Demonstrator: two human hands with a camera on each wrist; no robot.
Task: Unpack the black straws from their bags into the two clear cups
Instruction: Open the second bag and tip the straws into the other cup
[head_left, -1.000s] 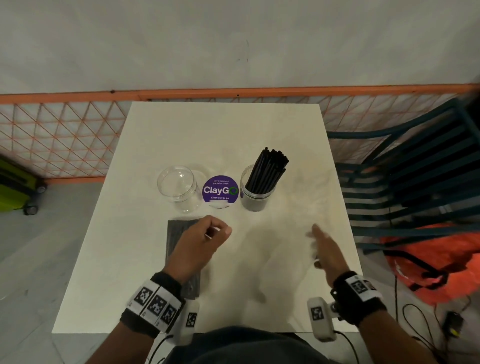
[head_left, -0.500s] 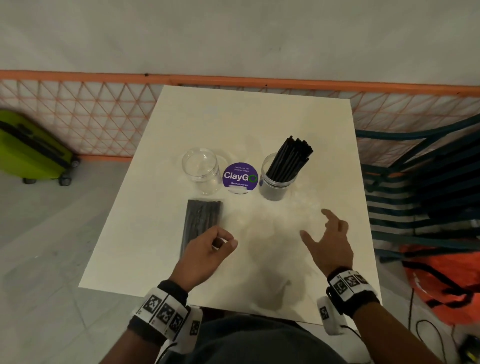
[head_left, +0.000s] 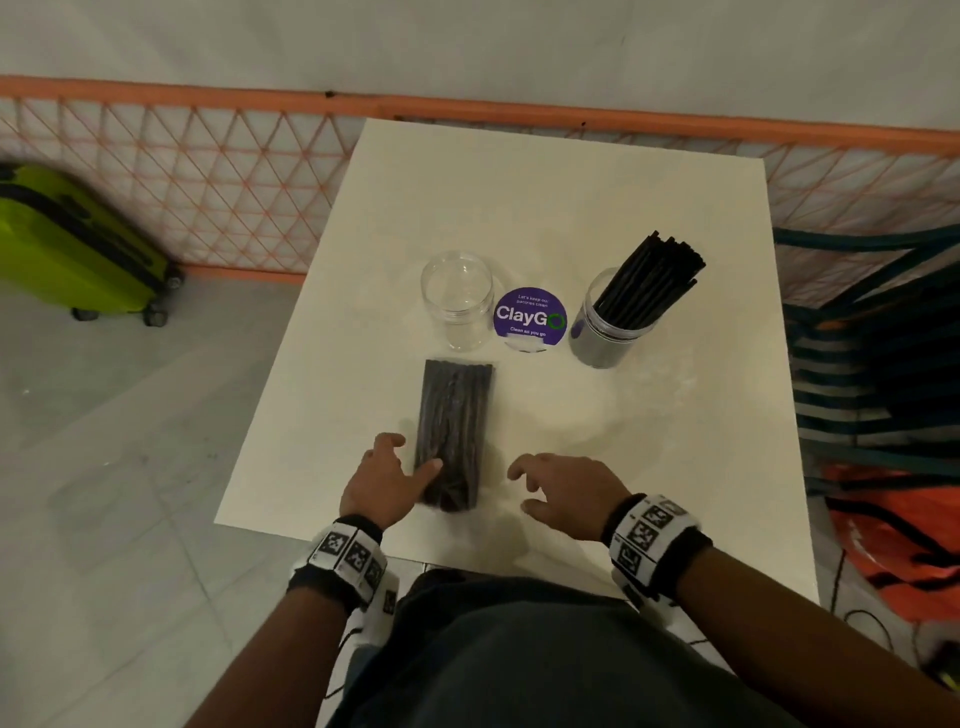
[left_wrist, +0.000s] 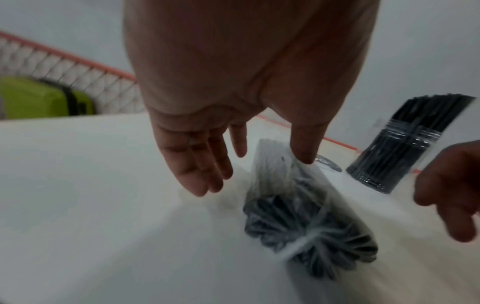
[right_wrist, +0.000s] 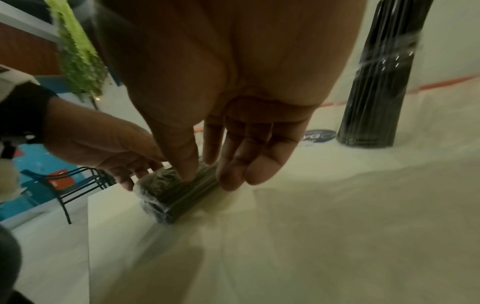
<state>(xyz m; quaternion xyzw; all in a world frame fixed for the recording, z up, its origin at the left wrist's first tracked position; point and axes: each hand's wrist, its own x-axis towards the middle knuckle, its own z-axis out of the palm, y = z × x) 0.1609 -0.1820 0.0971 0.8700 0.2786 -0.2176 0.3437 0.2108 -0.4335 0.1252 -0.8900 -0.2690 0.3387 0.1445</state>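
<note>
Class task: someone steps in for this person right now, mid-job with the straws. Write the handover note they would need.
Left hand: open, thumb resting on the near end of the bag of black straws; no grip yet.
Right hand: open, beside the bag, holding nothing.
The bag lies flat on the white table, apparently still sealed.
Done: the right clear cup holds a bundle of black straws.
Left: the left clear cup is empty. Open the bag and stand its straws in that cup.
</note>
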